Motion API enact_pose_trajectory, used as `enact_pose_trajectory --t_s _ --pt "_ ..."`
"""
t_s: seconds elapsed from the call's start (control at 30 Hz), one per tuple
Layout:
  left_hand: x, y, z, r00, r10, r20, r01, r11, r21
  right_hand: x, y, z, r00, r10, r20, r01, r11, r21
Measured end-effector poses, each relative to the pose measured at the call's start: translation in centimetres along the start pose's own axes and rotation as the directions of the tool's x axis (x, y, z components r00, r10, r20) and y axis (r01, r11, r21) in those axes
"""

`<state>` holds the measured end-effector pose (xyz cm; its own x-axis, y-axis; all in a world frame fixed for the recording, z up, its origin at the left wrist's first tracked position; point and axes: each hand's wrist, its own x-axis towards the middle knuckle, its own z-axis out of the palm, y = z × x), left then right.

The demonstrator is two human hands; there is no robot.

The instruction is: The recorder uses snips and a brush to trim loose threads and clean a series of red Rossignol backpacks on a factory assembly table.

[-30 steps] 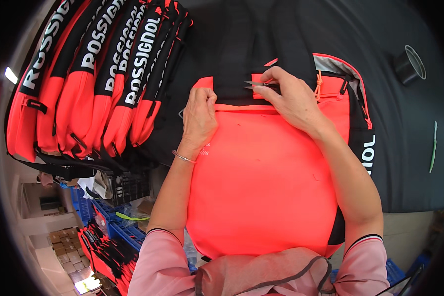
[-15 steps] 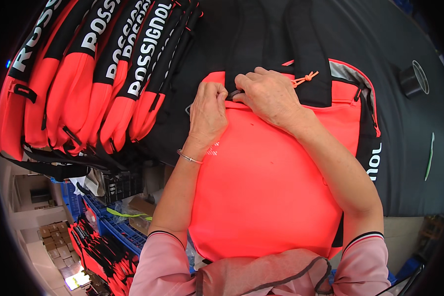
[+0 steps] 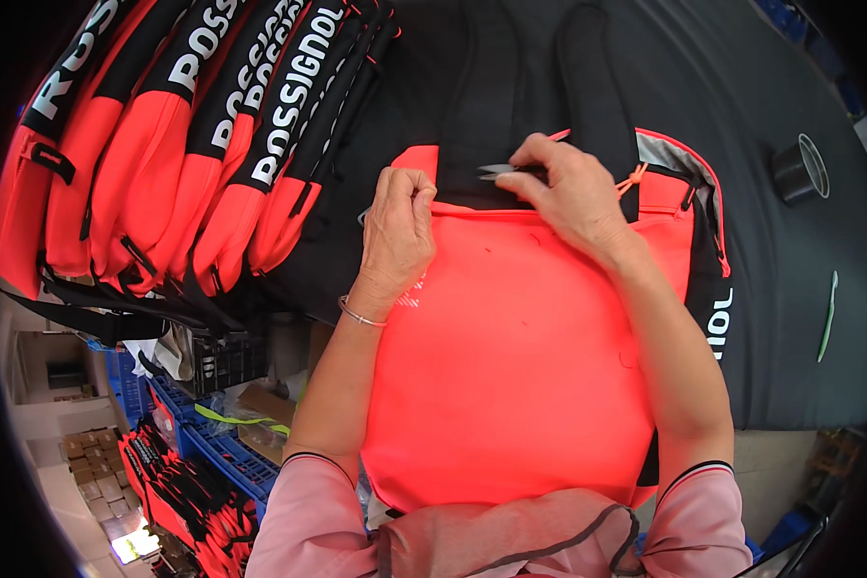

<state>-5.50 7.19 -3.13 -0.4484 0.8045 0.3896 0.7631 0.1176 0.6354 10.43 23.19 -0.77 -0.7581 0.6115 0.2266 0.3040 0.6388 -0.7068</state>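
Head view. Orange bag [image 3: 520, 356]: flat on the black table [image 3: 790, 289], long axis running near to far, its far black-trimmed edge under both hands.

Right hand [image 3: 573, 193]: on the far edge, right of centre, fingers closed around small metal snips [image 3: 496, 172] whose tips point left toward the other hand.

Left hand [image 3: 398, 226]: curled shut, pinching the bag's far-left edge, just left of the snip tips.

Stack of orange-and-black bags [image 3: 193, 125]: far left, apart from both hands.

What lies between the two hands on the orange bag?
In the head view, between the left hand and right hand lie the orange bag's top edge and the metal tips of small snips held by the right.
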Motion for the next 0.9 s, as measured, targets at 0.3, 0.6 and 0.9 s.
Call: enact_pose_trajectory --t_s 0.3,0.6,0.9 --pt "0.1 0.0 0.1 1.000 -0.002 -0.007 0.002 1.000 0.029 0.9 -1.2 3.4 0.944 -0.330 0.022 0.326 0.919 -0.222" --pt "0.1 0.0 0.1 0.998 0.038 -0.054 -0.037 0.999 0.007 1.2 -1.8 3.3 0.939 -0.342 0.014 0.333 0.903 -0.272" --pt "-0.8 0.3 -1.6 0.961 0.239 -0.139 -0.269 0.924 -0.271 1.5 1.0 -0.6 0.929 0.370 0.008 -0.285 0.700 0.655"
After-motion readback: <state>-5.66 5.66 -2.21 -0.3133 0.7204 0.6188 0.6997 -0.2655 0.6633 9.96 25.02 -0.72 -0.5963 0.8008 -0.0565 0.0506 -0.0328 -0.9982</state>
